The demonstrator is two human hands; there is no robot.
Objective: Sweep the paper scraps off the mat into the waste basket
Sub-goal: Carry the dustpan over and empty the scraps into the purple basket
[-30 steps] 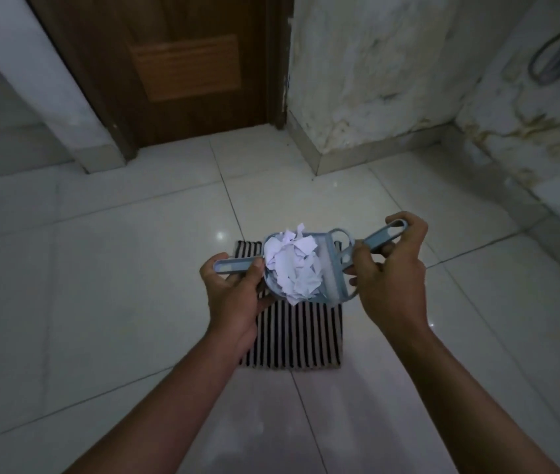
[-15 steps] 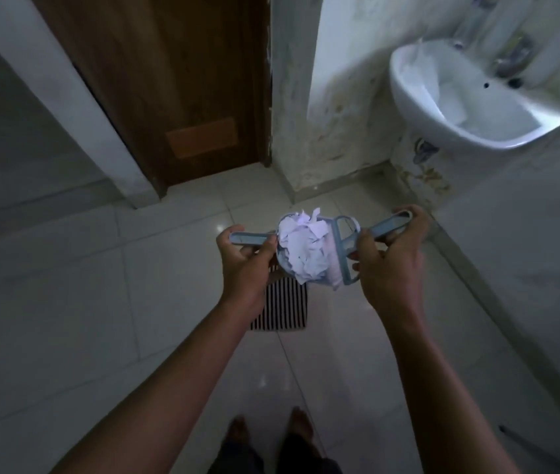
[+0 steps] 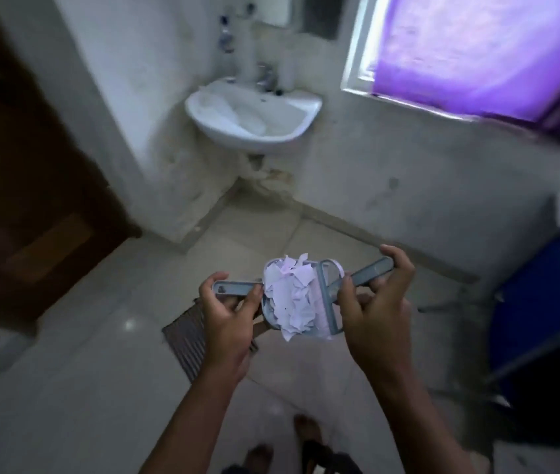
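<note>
My left hand (image 3: 229, 316) grips the handle of a small grey-blue dustpan (image 3: 234, 288) held in the air at chest height. A heap of white paper scraps (image 3: 290, 297) fills the pan. My right hand (image 3: 376, 302) grips the handle of a matching hand brush (image 3: 371, 272), whose head (image 3: 326, 302) presses against the scraps from the right. The striped mat (image 3: 188, 331) lies on the floor below my left hand, partly hidden by it. No waste basket is clearly visible.
A white wash basin (image 3: 254, 114) hangs in the corner ahead. A dark wooden door (image 3: 22, 165) is at the left. A blue object on a metal frame (image 3: 532, 302) stands at the right, under a purple-lit window (image 3: 477, 49). My bare feet (image 3: 282, 446) show below.
The view has swung up and to the right: the basin moved to the centre, the window and blue object came into sight. Both hands keep the loaded dustpan and brush together.
</note>
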